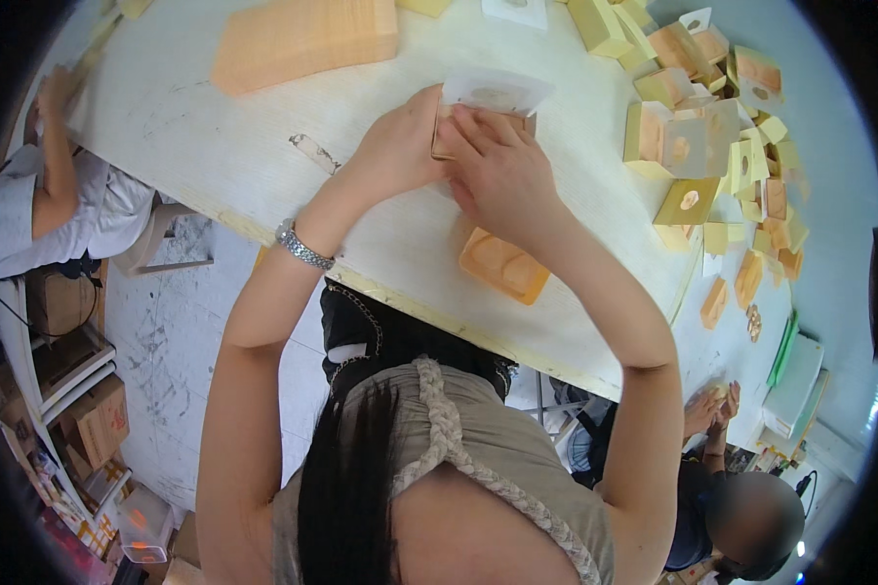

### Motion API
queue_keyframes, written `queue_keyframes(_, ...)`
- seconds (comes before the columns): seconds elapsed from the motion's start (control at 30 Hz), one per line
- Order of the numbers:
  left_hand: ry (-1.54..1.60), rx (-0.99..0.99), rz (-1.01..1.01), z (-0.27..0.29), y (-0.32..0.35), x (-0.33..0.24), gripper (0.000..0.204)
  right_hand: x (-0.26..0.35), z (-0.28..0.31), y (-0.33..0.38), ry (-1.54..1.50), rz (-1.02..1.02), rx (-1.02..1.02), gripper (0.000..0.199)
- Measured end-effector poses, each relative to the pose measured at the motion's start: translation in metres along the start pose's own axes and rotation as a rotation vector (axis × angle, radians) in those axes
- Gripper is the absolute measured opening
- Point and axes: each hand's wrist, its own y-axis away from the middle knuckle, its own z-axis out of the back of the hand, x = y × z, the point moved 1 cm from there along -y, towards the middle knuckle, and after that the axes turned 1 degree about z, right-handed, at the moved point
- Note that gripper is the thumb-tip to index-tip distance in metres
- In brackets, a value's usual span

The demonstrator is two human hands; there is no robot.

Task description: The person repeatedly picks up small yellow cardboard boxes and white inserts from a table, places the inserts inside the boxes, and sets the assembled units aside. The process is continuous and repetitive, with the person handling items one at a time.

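The left hand (397,144)'s grip closes round the left side of a small open box (498,94), on the counter's (595,322) far side from the body; its fingertips are hidden. The right hand (502,174) lays its fingers over the opening; I cannot tell whether its grip holds anything. Pressing unevenly could crease the walls or bend the raised flap. A careless right forearm could knock the 1 orange tray (502,265) near the edge.

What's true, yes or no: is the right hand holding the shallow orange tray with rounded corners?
No, that tray lies on the white table, while the right hand is at the open white-flapped box.
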Motion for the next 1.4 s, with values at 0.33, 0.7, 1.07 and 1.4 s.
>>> queue_keyframes(0.33,0.223,0.274,0.062,0.019,-0.008,0.016,0.06,-0.002,-0.005,-0.01,0.073,0.135,-0.16,0.034)
queue_keyframes(0.7,-0.649,-0.548,-0.456,0.006,-0.24,-0.026,0.042,-0.151,0.116,0.054,0.575,-0.432,-0.741,0.03)
queue_keyframes(1.07,-0.455,-0.069,0.147,0.022,-0.156,-0.046,0.048,-0.085,0.046,0.045,-0.324,-0.366,0.016,0.034)
queue_keyframes(1.4,-0.178,-0.306,0.303,0.031,-0.005,-0.01,0.019,-0.002,0.034,0.101,-0.211,-0.305,-0.006,0.059)
